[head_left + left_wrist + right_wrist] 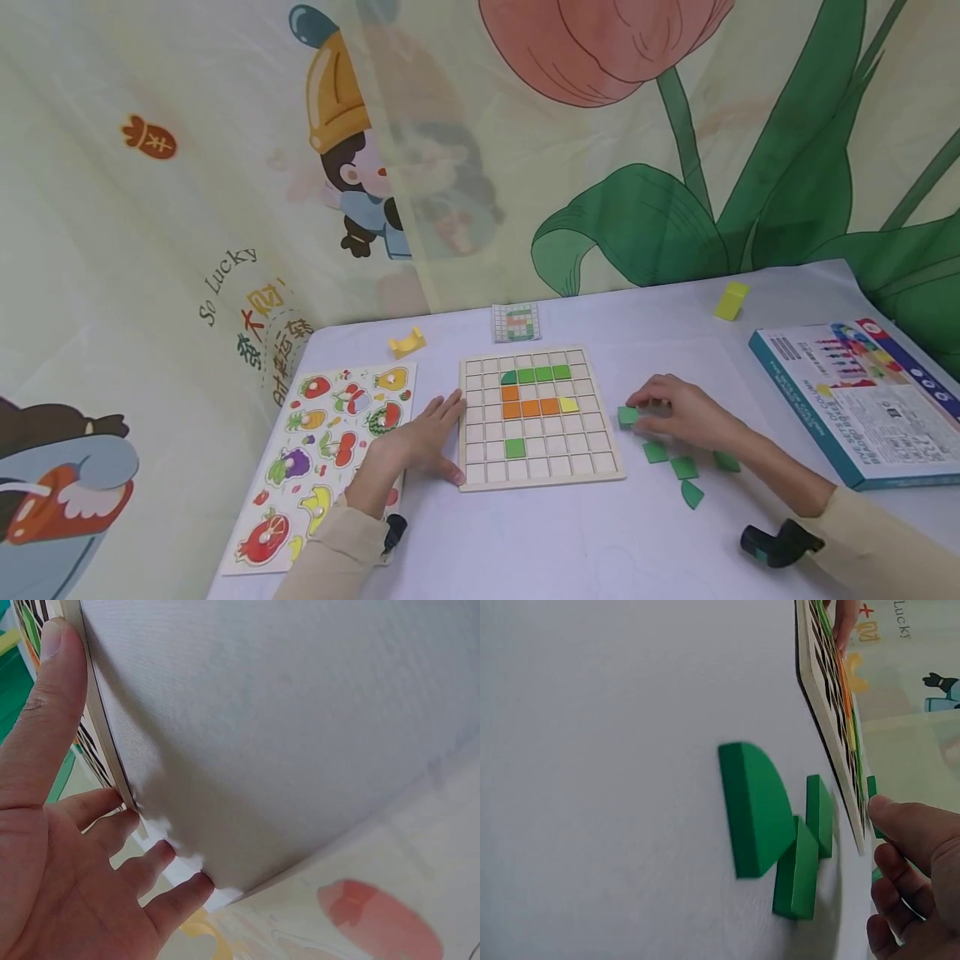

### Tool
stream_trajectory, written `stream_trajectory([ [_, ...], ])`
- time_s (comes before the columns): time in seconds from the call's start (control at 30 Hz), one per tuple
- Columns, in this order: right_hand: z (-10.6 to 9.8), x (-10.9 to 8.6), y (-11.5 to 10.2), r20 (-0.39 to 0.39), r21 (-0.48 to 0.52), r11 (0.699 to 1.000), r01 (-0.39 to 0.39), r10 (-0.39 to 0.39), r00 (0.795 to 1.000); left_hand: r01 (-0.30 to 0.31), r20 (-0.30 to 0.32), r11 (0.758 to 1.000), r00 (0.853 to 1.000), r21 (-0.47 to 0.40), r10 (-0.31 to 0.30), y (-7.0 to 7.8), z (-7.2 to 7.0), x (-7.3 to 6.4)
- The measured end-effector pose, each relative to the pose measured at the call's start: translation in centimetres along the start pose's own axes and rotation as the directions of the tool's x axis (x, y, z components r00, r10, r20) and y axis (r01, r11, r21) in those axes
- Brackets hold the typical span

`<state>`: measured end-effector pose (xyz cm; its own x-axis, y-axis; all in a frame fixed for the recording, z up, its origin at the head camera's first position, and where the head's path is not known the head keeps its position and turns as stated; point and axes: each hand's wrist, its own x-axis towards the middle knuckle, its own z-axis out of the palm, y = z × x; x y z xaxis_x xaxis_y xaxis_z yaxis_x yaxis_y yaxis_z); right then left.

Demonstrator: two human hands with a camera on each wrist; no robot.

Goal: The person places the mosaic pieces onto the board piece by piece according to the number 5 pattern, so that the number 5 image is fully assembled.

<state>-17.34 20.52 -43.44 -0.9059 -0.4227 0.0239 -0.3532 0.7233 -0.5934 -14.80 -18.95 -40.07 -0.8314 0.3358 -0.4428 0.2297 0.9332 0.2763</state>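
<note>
A wooden grid board lies on the white table with green, orange and yellow pieces in some of its cells. My left hand touches the board's left edge with fingers extended and thumb apart; the left wrist view shows thumb and fingertips along that edge. To the right of the board, my right hand pinches a green square block between thumb and fingers. Several loose green pieces lie below that hand, among them a green square and a rounded green piece.
A fruit puzzle board lies at left, partly under the left forearm. Behind the grid board is a small pattern card. A yellow arch and a yellow block stand toward the back; a flat box is at right.
</note>
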Motion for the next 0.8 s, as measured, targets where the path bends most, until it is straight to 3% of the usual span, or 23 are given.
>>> stream_trajectory([
  [0.4,2.9,3.1,-3.3,0.067,0.075,0.995,0.063,-0.068,0.995,0.012,0.003,1.000,1.000,0.000,-0.012,0.1,0.0,0.0],
  [0.8,4.2,3.9,-4.3,0.076,0.051,0.995,0.086,-0.089,0.993,-0.002,-0.004,1.000,1.000,0.009,0.002,-0.1,0.1,0.2],
])
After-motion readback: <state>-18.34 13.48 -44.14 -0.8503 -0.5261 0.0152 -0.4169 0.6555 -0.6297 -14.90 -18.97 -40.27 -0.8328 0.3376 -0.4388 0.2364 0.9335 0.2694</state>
